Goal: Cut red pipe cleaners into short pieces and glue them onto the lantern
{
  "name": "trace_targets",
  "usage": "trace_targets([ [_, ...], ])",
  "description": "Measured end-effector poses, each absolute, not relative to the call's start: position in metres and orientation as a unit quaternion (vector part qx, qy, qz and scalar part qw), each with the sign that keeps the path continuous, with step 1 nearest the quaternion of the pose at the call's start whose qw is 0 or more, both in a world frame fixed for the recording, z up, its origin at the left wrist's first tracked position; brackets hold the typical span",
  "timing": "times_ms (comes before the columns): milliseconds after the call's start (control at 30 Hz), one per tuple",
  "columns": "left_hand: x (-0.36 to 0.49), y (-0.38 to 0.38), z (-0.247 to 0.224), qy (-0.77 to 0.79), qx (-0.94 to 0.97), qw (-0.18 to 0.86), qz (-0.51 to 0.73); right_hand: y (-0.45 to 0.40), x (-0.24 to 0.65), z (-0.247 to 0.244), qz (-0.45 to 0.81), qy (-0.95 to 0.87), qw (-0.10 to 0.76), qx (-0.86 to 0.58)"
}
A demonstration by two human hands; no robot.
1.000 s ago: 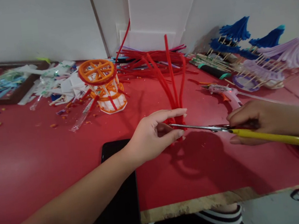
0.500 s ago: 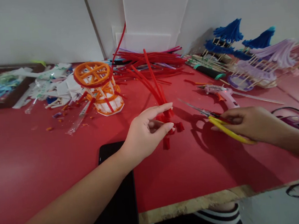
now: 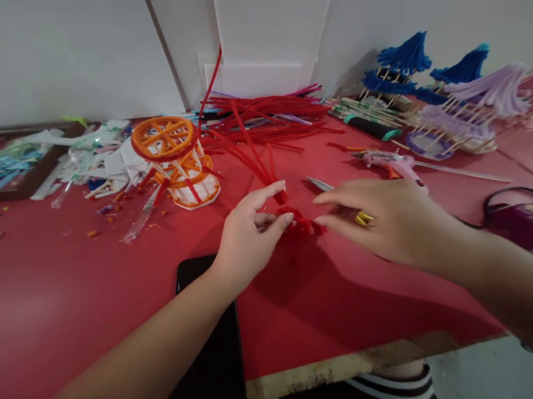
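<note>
My left hand [image 3: 245,227] is closed, thumb and fingers curled round a bundle of red pipe cleaners [image 3: 263,168] just above the table. Long stems lean up and away from it, and short bent ends [image 3: 303,224] stick out toward the right. My right hand [image 3: 388,225] has come up close to these ends, thumb and index finger a little apart beside them. Scissors [image 3: 321,184] rest in that hand; their blade points out beyond the fingers and a bit of yellow handle shows between them. The rest of the handle is hidden by the hand.
An orange pipe-cleaner frame [image 3: 165,137] stands left of centre. Red pipe cleaners [image 3: 276,109] lie heaped behind. A pink glue gun [image 3: 403,169], blue roofed models [image 3: 404,55] and a purple device [image 3: 531,229] are to the right. A black phone [image 3: 211,351] lies at the front edge.
My right hand has moved left to the short red ends, its fingers now in front of the scissors. My left hand and the pipe cleaners have shifted slightly left.
</note>
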State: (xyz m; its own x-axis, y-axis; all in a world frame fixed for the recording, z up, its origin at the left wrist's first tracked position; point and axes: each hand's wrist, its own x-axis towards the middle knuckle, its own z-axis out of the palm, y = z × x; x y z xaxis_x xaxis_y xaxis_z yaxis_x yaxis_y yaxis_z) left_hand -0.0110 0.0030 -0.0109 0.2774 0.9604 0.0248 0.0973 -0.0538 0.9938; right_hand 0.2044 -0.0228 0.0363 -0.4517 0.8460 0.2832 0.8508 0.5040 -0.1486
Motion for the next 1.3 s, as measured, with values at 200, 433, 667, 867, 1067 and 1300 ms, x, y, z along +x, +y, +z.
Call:
trace_targets([
  [200, -0.012, 0.005, -0.009, 0.453, 0.569, 0.542, 0.420, -0.002, 0.167, 0.015, 0.097, -0.855, 0.212, -0.463],
  [433, -0.012, 0.005, -0.010, 0.445, 0.591, 0.527, 0.418, -0.008, 0.168, 0.001, 0.229, -0.779, 0.342, -0.472],
  [667, -0.012, 0.006, -0.008, 0.460, 0.597, 0.516, 0.406, -0.007, 0.172, -0.002, 0.305, -0.703, 0.377, -0.520],
  [867, -0.011, 0.005, -0.008, 0.469, 0.599, 0.506, 0.406, -0.002, 0.181, 0.002, 0.222, -0.734, 0.370, -0.525],
  [1067, -0.013, 0.006, -0.009, 0.461, 0.602, 0.490, 0.430, 0.003, 0.189, 0.008, 0.166, -0.768, 0.341, -0.516],
  [1300, -0.011, 0.006, -0.007, 0.441, 0.545, 0.538, 0.468, 0.005, 0.194, 0.009, 0.162, -0.742, 0.384, -0.526],
])
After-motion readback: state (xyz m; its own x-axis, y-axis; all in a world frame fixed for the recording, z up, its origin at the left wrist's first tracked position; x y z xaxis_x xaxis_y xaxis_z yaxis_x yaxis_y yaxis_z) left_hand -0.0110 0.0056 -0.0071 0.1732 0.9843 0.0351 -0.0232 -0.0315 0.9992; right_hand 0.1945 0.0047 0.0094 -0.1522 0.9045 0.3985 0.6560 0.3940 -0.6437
